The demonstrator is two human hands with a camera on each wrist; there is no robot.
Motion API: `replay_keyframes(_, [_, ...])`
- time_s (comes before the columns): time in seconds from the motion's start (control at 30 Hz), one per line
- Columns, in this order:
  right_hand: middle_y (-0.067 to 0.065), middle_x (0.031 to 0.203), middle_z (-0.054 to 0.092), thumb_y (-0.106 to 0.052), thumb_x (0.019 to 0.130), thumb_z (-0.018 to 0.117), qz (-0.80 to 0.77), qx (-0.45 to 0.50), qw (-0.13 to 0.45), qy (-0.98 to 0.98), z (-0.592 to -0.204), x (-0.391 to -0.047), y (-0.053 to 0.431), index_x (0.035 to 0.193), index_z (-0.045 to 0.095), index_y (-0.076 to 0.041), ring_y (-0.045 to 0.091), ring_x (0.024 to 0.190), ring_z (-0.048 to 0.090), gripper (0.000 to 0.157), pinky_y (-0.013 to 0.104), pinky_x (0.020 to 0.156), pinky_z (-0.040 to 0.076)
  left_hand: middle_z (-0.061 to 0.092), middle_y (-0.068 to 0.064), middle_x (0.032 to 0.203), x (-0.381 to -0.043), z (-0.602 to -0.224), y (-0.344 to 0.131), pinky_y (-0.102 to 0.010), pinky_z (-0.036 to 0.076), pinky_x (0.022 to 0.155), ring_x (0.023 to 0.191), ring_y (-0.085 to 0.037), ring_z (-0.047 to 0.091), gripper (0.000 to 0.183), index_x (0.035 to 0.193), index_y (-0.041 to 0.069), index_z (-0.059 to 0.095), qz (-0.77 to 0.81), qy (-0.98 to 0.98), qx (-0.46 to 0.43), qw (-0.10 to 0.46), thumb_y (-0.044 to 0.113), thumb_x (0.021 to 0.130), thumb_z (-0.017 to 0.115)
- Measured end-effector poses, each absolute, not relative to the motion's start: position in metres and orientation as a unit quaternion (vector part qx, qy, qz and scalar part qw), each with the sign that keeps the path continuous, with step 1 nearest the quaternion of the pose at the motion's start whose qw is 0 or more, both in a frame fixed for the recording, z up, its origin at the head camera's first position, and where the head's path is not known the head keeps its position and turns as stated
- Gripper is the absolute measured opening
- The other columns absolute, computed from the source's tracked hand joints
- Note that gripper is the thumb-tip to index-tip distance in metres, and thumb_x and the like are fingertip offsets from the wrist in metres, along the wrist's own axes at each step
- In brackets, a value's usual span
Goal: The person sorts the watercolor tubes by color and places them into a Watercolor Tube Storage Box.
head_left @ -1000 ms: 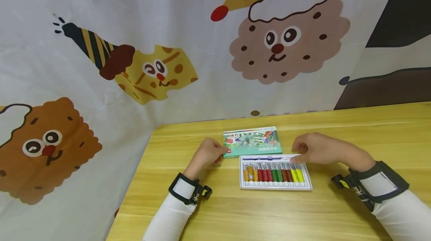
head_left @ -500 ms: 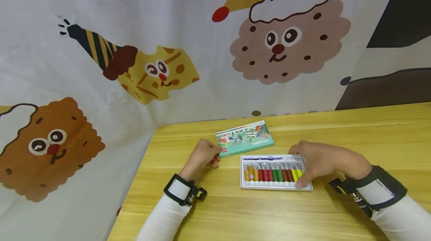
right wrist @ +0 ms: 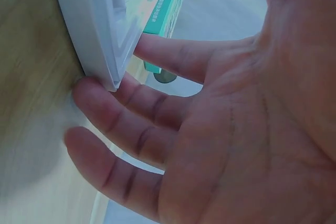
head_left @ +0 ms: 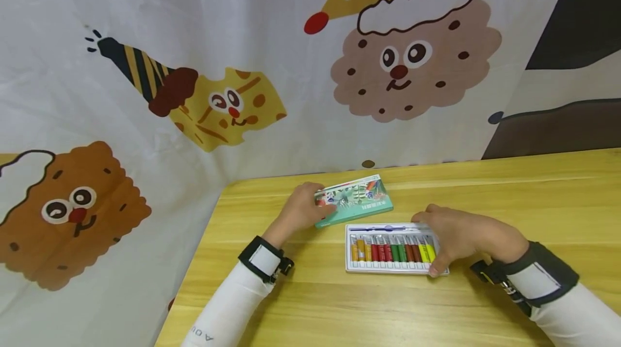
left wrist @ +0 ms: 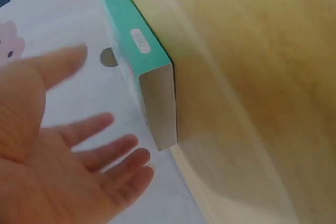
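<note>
A white tray (head_left: 368,270) on the table holds a row of paint tubes (head_left: 395,253) in yellow, red, green and brown, with a thin brush (head_left: 368,228) above them. My right hand (head_left: 473,236) holds the tray's right end, thumb at the front edge and fingers at the far corner. The right wrist view has the fingertips against the tray corner (right wrist: 94,35). Behind the tray lies a flat green printed box (head_left: 359,207), slightly askew. Around its left end my left hand (head_left: 301,209) is spread; in the left wrist view, its fingers look apart from the box end (left wrist: 159,108).
The yellow wood-grain table (head_left: 339,314) meets a pale cloth (head_left: 301,142) printed with cartoon biscuits at its back and left. Both wrists wear dark straps with small cameras (head_left: 286,266).
The box has slid left and turned slightly away from the tray. My left hand has shifted from the box's front corner to spread around its left end. My right hand has settled round the tray's right end.
</note>
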State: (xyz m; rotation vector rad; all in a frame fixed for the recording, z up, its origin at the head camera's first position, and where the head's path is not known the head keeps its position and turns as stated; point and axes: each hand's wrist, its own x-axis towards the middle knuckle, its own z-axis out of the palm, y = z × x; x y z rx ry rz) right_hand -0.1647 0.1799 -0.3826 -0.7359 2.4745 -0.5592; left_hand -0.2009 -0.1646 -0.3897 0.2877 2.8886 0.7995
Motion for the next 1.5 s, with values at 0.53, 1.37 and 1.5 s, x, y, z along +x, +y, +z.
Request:
replay_keyframes(0.53, [0.013, 0.116, 0.056, -0.039, 0.051, 0.106, -0.179, -0.275, 0.232, 0.916, -0.381, -0.161, 0.174, 0.143, 0.055, 0.002, 0.026, 0.096, 0.056, 0.113, 0.052, 0.090, 0.055, 0.056, -0.018, 0.146, -0.201, -0.397, -0.167, -0.052, 0.039, 0.115, 0.132, -0.036, 0.052, 0.095, 0.150, 0.001, 0.053, 0.130, 0.979, 0.109, 0.112, 0.061, 0.084, 0.082])
replay_keyframes(1.37, [0.014, 0.112, 0.064, -0.034, 0.080, 0.093, -0.219, -0.254, 0.226, 0.914, -0.379, -0.168, 0.186, 0.131, 0.062, 0.008, 0.027, 0.094, 0.058, 0.073, 0.053, 0.089, 0.055, 0.054, -0.005, 0.066, -0.163, -0.389, -0.164, -0.030, 0.036, 0.045, 0.054, -0.018, 0.052, 0.070, 0.092, 0.003, 0.065, 0.065, 0.993, -0.032, 0.096, 0.073, 0.089, 0.069])
replay_keyframes(1.5, [0.009, 0.101, 0.066, -0.031, 0.089, 0.085, -0.215, -0.246, 0.222, 0.919, -0.380, -0.173, 0.190, 0.123, 0.066, 0.009, 0.024, 0.088, 0.058, 0.055, 0.046, 0.080, 0.054, 0.062, -0.012, 0.081, -0.168, -0.382, -0.169, -0.032, 0.044, 0.046, 0.056, -0.019, 0.055, 0.052, 0.114, -0.002, 0.070, 0.016, 0.998, 0.013, 0.057, 0.049, 0.103, 0.064])
